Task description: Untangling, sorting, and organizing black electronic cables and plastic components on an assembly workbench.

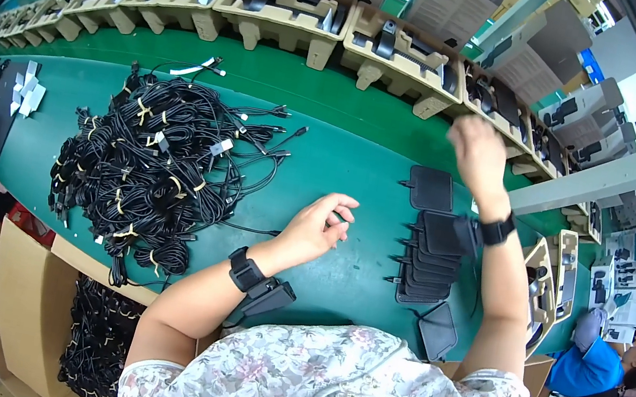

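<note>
My left hand hovers over the green bench with its fingers apart and loosely bent, nothing in it. To its left lies a big heap of black cables, many tied in bundles with tan ties. My right hand is raised at the far side, close to the row of moulded pulp trays. Its fingers are smeared by motion, so what they hold, if anything, cannot be made out. Below my right wrist lies an overlapping column of flat black pads, with single pads at both ends.
Pulp trays holding black parts run along a green ledge at the back. A grey metal post slants up on the right. Beside my left side stands an open cardboard box with black cables. Co-workers in blue sit at both sides.
</note>
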A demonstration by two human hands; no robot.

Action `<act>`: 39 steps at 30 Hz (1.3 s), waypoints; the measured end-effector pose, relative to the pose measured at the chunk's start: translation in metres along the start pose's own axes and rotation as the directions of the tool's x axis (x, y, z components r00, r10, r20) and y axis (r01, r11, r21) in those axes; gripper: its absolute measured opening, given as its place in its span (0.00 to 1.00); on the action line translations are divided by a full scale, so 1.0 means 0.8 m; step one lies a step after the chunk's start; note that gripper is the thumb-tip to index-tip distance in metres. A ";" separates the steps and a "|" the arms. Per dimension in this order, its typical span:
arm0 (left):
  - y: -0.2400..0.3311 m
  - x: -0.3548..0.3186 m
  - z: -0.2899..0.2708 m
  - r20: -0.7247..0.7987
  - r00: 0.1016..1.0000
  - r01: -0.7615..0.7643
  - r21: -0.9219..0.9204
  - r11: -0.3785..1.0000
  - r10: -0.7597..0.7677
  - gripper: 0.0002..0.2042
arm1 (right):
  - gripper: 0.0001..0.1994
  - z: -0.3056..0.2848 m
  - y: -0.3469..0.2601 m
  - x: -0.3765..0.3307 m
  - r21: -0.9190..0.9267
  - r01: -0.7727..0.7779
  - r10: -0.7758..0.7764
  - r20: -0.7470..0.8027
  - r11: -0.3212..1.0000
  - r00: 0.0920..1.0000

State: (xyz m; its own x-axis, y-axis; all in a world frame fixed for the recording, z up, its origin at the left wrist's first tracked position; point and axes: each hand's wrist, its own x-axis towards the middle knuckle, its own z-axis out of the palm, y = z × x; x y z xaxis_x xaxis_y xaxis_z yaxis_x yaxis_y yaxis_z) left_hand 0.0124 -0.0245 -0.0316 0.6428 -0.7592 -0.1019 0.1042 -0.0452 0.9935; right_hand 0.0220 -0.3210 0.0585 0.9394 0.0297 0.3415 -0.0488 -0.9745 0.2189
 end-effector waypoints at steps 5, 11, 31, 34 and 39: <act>-0.005 0.006 0.005 0.015 0.999 -0.043 0.067 0.997 0.042 0.17 | 0.21 0.031 -0.005 -0.090 0.289 0.040 -0.084 0.142 0.957 0.986; 0.006 0.006 0.010 -0.091 0.995 -0.040 -0.007 0.999 0.039 0.20 | 0.25 0.004 -0.039 -0.078 0.257 -0.118 0.064 0.208 0.959 0.976; 0.032 -0.001 -0.012 0.270 0.963 0.195 -0.739 0.645 0.018 0.16 | 0.17 -0.034 -0.093 -0.001 0.948 0.039 -0.077 -0.016 0.316 0.997; 0.031 0.001 -0.007 0.097 0.992 0.126 -0.585 0.801 -0.085 0.14 | 0.17 -0.025 -0.033 0.043 0.934 -0.063 0.374 -0.079 0.353 0.924; 0.025 0.005 -0.005 0.112 0.991 0.118 -0.540 0.833 -0.068 0.15 | 0.16 0.037 0.082 0.122 0.632 -0.306 0.562 -0.253 0.712 0.787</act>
State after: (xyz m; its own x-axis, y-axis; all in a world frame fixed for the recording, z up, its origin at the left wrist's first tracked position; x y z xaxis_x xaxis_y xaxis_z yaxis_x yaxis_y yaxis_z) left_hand 0.0200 -0.0258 -0.0124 0.5452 -0.8223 -0.1632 0.5729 0.2233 0.7886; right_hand 0.1203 -0.3886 0.0791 0.6260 -0.4683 0.6235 -0.1076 -0.8438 -0.5258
